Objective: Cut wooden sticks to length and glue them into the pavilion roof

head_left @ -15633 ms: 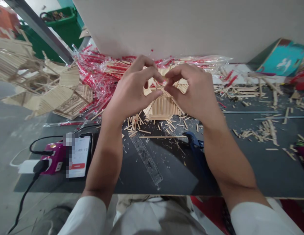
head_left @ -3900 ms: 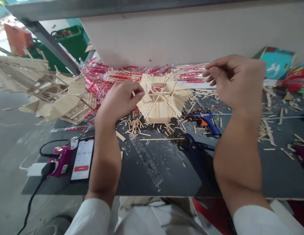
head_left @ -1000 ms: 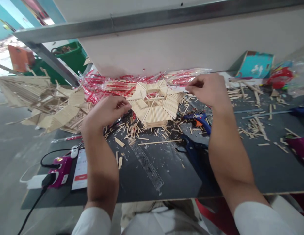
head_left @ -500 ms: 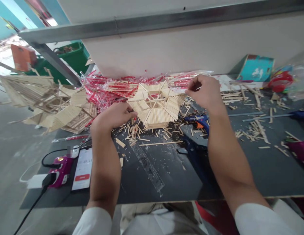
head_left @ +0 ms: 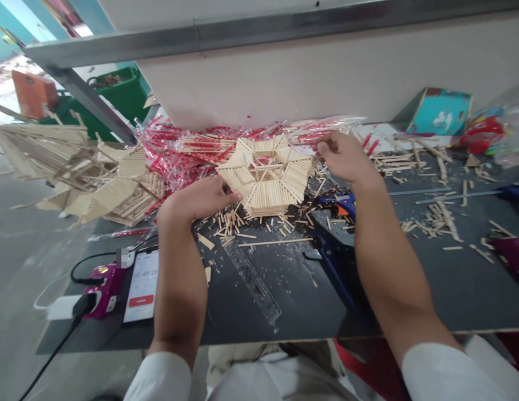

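Observation:
A many-sided model built of thin wooden sticks (head_left: 267,195), with sloping panels around an open middle, rests on the dark table. My left hand (head_left: 200,199) grips its left edge, thumb at the near side of the panel and the other fingers partly hidden. At the model's right tip my right hand (head_left: 345,159) is closed, thumb and fingers bent together; what they hold, if anything, is too small to make out. Short stick offcuts (head_left: 232,223) lie in front of the model. A blue glue gun (head_left: 336,270) is below my right forearm.
A clear ruler (head_left: 253,281), a phone (head_left: 141,287) and a purple power strip (head_left: 102,292) lie on the table (head_left: 301,312). Another stick model (head_left: 112,192) stands left. Red-and-clear wrappers (head_left: 175,153) are behind. Further right are loose sticks (head_left: 443,223) and a turquoise box (head_left: 441,114).
My right hand has shifted slightly down and left, turning a little at the model's right tip. My left thumb has moved slightly right along the model's edge. The model stays nearly in place.

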`<state>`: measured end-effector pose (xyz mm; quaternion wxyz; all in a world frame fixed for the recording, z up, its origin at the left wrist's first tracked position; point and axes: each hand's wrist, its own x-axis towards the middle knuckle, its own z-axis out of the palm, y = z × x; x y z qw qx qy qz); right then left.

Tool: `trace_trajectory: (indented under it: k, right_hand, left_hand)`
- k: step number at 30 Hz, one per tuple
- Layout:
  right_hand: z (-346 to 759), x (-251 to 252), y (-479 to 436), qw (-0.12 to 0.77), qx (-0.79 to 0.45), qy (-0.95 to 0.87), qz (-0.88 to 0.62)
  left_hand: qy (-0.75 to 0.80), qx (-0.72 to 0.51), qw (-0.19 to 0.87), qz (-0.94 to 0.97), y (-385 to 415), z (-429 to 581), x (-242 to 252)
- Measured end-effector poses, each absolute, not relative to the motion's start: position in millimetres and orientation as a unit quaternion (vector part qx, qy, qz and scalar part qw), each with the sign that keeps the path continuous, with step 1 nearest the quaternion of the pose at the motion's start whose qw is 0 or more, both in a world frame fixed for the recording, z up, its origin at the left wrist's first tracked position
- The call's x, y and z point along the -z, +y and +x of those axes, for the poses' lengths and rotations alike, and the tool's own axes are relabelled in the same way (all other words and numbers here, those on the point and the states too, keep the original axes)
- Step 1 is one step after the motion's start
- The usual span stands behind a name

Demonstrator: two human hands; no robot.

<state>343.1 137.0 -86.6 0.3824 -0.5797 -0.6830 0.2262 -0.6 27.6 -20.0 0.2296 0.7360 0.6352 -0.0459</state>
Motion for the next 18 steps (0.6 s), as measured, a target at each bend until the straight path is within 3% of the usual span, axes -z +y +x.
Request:
trace_trajectory:
  k: [3, 12, 18]
  right_hand:
    - [337, 85, 134, 0.392, -0.337, -0.664, -0.540]
    - [340, 73, 123, 0.366, -0.409, -0.650, -0.526]
    - [350, 58, 112, 0.298, -0.454, -0.654, -0.527]
  left_hand:
    - [0.624, 0.022, 0.267, 0.734, 30, -2, 23]
    - [0.563, -0.113, 0.391, 0.720, 42, -10, 41]
    - [0.608, -0.260, 0.319, 0.679, 61, -6, 71]
